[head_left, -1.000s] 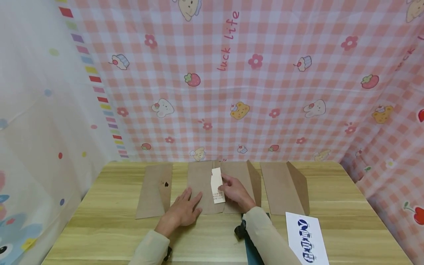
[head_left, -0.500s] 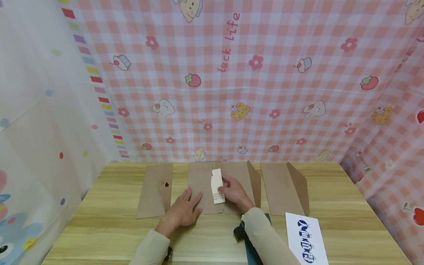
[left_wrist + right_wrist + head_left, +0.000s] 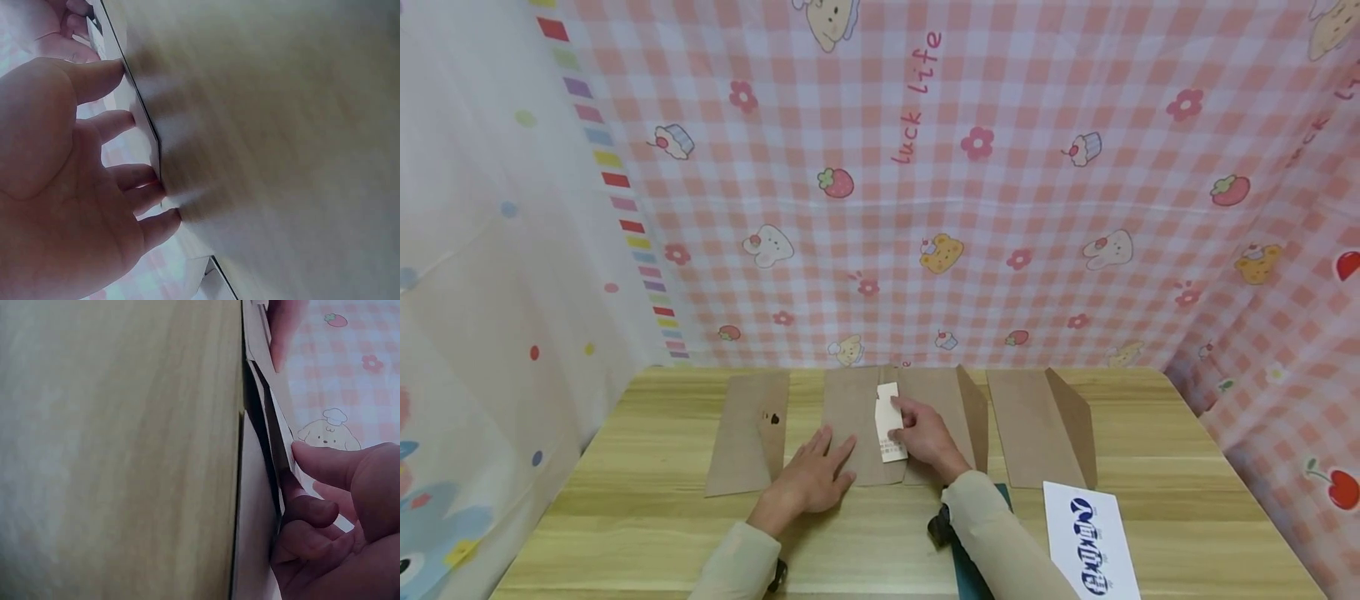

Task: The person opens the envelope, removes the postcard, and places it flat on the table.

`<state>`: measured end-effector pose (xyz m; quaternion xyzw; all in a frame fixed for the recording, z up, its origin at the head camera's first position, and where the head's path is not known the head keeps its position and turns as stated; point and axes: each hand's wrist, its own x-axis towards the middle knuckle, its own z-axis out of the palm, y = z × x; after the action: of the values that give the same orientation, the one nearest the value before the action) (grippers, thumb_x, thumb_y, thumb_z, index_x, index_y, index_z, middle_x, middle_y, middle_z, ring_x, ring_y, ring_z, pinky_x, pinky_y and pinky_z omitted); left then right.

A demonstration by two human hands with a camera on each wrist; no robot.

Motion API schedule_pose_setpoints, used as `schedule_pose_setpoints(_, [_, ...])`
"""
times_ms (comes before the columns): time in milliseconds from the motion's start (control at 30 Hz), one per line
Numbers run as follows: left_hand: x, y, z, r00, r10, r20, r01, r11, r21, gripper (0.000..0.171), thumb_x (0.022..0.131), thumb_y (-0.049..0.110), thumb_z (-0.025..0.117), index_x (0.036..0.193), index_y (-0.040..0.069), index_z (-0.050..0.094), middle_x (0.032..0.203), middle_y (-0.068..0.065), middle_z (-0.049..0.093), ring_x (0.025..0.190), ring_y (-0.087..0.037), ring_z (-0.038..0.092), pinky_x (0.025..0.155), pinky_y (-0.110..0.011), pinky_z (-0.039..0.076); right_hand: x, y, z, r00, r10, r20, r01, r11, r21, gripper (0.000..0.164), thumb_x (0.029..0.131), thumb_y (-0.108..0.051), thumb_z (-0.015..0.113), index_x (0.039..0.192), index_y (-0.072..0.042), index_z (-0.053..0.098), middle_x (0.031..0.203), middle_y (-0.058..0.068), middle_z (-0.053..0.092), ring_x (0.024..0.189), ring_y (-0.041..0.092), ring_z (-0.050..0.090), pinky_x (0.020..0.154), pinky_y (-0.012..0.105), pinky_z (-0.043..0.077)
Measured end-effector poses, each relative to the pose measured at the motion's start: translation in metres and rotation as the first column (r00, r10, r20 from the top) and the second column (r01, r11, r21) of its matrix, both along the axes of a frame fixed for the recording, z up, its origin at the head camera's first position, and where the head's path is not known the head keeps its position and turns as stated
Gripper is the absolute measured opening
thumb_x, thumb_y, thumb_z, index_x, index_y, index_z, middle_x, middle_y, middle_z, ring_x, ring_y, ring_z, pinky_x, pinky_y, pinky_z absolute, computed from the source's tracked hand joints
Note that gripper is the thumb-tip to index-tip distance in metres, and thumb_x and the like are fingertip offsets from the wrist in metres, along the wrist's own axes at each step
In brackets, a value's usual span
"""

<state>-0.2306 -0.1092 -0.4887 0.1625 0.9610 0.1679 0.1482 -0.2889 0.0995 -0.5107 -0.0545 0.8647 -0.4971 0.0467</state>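
My left hand [image 3: 811,479] lies with spread fingers at the near left edge of a brown paper envelope [image 3: 850,425]; its fingertips [image 3: 172,215] press down there in the left wrist view. With the thumb and fingers of my right hand [image 3: 927,433] I pinch the right edge of a cream-white paper strip [image 3: 890,417] with small reddish print at its near end. That strip lies along the envelope's right side. From the right wrist view, the thumb [image 3: 325,464] is on top and a finger tucks under a raised paper edge.
Directly to the right is a second brown envelope [image 3: 932,392], with a third one [image 3: 1026,425] farther right, flaps unfolded. Another envelope [image 3: 741,433] with dark marks lies left. A white card [image 3: 1086,542] with blue print and a teal item [image 3: 970,571] lie nearer, the latter partly under my right sleeve.
My right fingertips have shifted slightly left, further over the white strip. The strip, the envelopes and my left hand keep their places.
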Motion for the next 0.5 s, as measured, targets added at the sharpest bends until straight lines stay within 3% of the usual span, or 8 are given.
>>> schedule_pose_setpoints(233, [0.0000,-0.0014,-0.0025,1.000,0.008,-0.004,-0.008,1.000,0.005,0.057,0.103,0.034,0.050,0.155,0.015,0.036,0.161,-0.027,0.018,0.150,-0.040,0.015,0.119,-0.057,0.018,-0.0005,-0.0022,-0.0004,1.000,-0.007,-0.013,0.008,0.998,0.064,0.054,0.084,0.000,0.073,0.136,-0.005,0.061,0.078,0.003,0.053,0.068,0.015,0.047,0.058,0.024,0.039])
schedule_pose_setpoints(500, [-0.0005,-0.0017,-0.0016,1.000,0.003,-0.008,-0.003,1.000,0.007,0.056,0.103,0.034,0.051,0.154,0.014,0.038,0.161,-0.027,0.019,0.150,-0.041,0.016,0.119,-0.057,0.017,0.0004,-0.0045,0.0008,1.000,-0.018,-0.012,0.018,0.997,0.073,0.054,0.083,0.000,0.073,0.136,-0.005,0.060,0.076,0.003,0.052,0.068,0.015,0.047,0.058,0.025,0.038])
